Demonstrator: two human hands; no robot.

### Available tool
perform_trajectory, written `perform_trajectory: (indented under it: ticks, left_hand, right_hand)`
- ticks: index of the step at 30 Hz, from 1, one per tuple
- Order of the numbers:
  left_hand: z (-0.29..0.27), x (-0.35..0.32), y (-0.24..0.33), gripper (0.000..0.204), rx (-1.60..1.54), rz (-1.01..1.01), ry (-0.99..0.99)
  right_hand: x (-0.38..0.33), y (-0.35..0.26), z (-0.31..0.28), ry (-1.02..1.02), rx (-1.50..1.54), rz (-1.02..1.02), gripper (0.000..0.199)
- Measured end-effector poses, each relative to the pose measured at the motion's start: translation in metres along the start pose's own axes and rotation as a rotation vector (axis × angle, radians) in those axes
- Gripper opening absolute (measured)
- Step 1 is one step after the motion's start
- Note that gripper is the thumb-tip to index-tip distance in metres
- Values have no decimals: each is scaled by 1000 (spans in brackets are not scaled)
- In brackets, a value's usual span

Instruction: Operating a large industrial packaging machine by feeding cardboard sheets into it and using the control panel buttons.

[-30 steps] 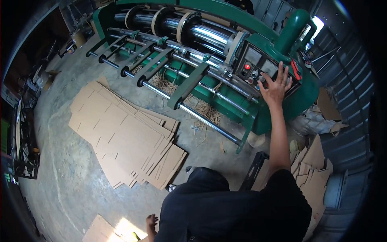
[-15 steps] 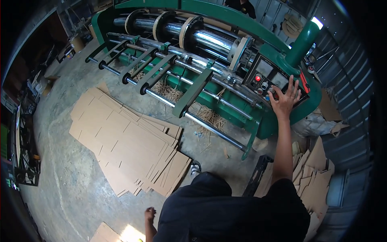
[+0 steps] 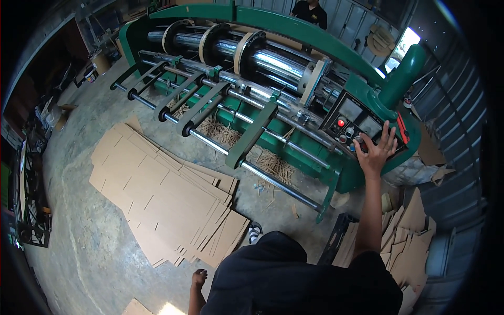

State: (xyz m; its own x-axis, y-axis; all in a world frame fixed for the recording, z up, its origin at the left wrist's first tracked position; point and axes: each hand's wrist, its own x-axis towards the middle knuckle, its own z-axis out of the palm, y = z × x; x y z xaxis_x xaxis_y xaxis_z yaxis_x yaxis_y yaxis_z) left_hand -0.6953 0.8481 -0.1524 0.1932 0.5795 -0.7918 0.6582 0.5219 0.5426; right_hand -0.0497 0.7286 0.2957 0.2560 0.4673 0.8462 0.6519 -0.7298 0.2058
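My right hand (image 3: 376, 155) is at the control panel (image 3: 336, 122) on the right end of a large green machine (image 3: 294, 22). Its thumb and index finger close around a small control knob (image 3: 359, 139), while the other fingers stretch upward over the panel. A red button (image 3: 341, 121) glows to the left of that hand. Low at my left side hangs my left hand (image 3: 199, 277), fingers curled in, with no object visible in it. It is nearest to a stack of slotted cardboard sheets (image 3: 152, 191) on the floor.
Steel shafts carrying ring-shaped wheels (image 3: 244, 52) span the machine, with a front bar frame (image 3: 278, 179) jutting toward me. Cardboard strip scraps (image 3: 273, 167) lie beneath it. More cardboard pieces (image 3: 412, 252) are piled at right. Another person (image 3: 311, 14) stands behind the machine.
The view has tilted up slightly, so machine and panel sit lower and more of the person behind shows. My right hand stays at the panel; my left remains hanging at my side.
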Motion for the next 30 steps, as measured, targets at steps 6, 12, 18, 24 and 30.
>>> perform_trajectory:
  ticks: [6, 12, 18, 24, 30]
  left_hand:
    - [-24, 34, 12, 29, -104, 48, 85]
    - [-11, 30, 8, 30, -137, 44, 74]
    - [13, -14, -3, 30, 11, 20, 34]
    - [9, -51, -6, 28, -12, -22, 60]
    - [-3, -30, -38, 27, -80, -47, 78]
  right_hand:
    - [3, -2, -1, 1, 5, 1, 21]
    - [2, 0, 0, 16, 9, -4, 19]
    - [3, -2, 0, 17, 10, -5, 19]
    - [3, -4, -4, 22, 3, -4, 21]
    - [4, -5, -5, 21, 9, 4, 20]
